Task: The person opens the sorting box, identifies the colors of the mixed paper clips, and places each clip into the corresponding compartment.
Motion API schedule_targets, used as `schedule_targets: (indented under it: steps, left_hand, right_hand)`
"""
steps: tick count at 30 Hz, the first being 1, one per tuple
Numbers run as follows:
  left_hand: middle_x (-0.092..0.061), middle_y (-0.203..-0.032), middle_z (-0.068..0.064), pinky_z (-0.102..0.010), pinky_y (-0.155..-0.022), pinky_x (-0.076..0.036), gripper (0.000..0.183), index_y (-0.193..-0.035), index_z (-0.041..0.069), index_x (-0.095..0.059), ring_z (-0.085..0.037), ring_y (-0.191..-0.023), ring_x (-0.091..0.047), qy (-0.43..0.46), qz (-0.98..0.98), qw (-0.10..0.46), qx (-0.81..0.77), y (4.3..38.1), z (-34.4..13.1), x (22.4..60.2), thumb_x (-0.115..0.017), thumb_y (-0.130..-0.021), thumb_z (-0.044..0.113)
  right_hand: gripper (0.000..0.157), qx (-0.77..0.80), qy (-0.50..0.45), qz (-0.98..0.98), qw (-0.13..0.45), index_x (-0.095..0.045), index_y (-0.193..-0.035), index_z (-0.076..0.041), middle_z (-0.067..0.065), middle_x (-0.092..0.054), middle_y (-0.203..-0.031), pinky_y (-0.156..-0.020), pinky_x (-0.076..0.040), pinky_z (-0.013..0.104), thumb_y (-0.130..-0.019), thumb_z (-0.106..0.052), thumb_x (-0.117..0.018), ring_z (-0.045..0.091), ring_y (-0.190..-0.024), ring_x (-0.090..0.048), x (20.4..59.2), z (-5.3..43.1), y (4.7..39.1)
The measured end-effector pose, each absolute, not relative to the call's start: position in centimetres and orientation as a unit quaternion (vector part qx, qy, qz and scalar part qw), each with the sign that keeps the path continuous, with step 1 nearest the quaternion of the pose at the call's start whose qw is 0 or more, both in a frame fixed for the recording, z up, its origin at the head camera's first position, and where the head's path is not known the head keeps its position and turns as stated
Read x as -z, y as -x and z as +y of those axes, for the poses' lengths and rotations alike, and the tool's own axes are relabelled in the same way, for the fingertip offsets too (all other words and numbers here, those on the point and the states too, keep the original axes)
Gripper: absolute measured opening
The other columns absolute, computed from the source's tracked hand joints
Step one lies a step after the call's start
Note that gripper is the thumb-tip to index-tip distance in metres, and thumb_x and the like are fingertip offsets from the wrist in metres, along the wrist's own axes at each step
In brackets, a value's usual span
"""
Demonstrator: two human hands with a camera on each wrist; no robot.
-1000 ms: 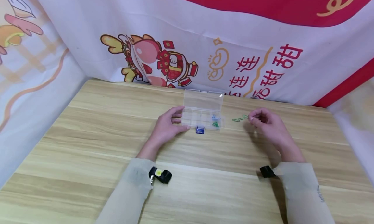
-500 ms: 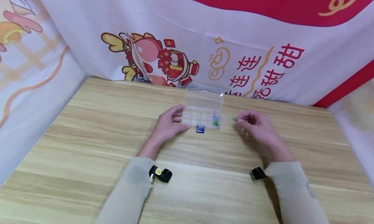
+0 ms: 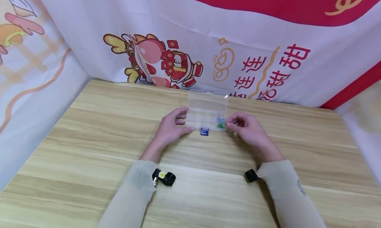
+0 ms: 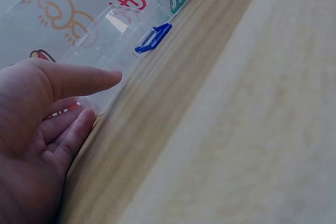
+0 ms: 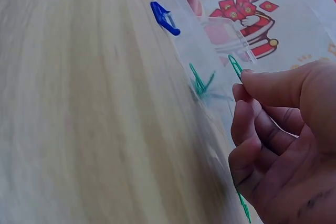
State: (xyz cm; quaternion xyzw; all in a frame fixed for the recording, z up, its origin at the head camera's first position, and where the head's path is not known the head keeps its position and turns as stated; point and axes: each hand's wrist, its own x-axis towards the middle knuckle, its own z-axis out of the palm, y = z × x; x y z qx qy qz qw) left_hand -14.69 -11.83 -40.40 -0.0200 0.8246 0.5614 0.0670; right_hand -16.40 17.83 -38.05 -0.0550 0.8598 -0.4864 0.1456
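Note:
A clear compartment box (image 3: 200, 117) stands on the table with its transparent lid (image 3: 207, 101) raised at the back. My left hand (image 3: 171, 127) holds the box's left end, thumb at the front edge and fingers at the side. Between thumb and forefinger, my right hand (image 3: 248, 129) pinches a green paperclip (image 5: 234, 65) beside the box's right end. Several green paperclips (image 5: 200, 81) lie in the front right compartment, and blue clips (image 3: 220, 118) in the one behind. Part of another green paperclip (image 5: 243, 207) shows below my right hand.
A blue latch (image 3: 204, 132) hangs from the box's front edge. Behind the wood-grain table (image 3: 190, 195) hangs a white printed cloth (image 3: 259, 33), close to the raised lid. Each sleeve carries a black wrist device, such as the left device (image 3: 163, 176).
My right hand has moved left from the table on the right to the box's right end, carrying a green paperclip. My left hand has stayed at the box.

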Motion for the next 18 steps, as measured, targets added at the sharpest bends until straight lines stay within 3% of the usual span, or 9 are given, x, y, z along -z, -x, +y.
schedule_targets:
  steps: [18]
  left_hand:
    - [-0.064, -0.145, -0.009, -0.044, -0.114, -0.056, 0.082, -0.157, 0.024, -0.055, -0.03, -0.127, -0.065, 0.021, 0.823, 0.068, -0.563, 14.57, -11.8, 40.19, -0.091, -0.084, 0.009]
  right_hand:
    - [0.017, 0.483, 0.049, 0.862, 0.146, -0.071, -0.117, -0.011, 0.008, -0.064, -0.107, -0.07, -0.053, 0.027, -0.104, -0.022, -0.071, 0.025, -0.092, -0.056, 38.03, 17.41, 16.32]
